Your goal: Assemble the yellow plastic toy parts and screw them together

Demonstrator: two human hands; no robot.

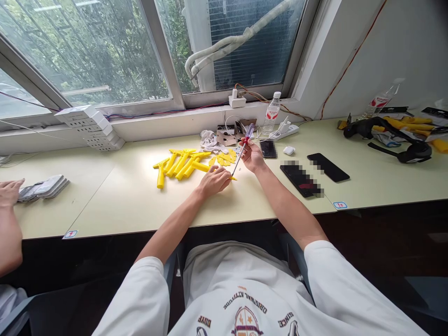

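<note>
My left hand (215, 181) is closed over a yellow plastic part (202, 166) on the pale table; one end and a pointed tip of yellow stick out past the fingers. My right hand (252, 156) grips a screwdriver (239, 159) by the lower end of its red and clear handle. Its shaft slants down to the left, and the tip is by the left fingertips, at the yellow part. Several yellow handle-shaped pieces (180, 163) lie in a group left of my hands. Small flat yellow pieces (226, 157) lie just behind them.
A white cloth (211, 141), an opened box (226, 136), a water bottle (272, 113) and a power strip (285, 130) stand or lie at the back. Phones (328, 167) are on the right. At the far left, another person's hand (10, 192) is beside stacked grey items (47, 186).
</note>
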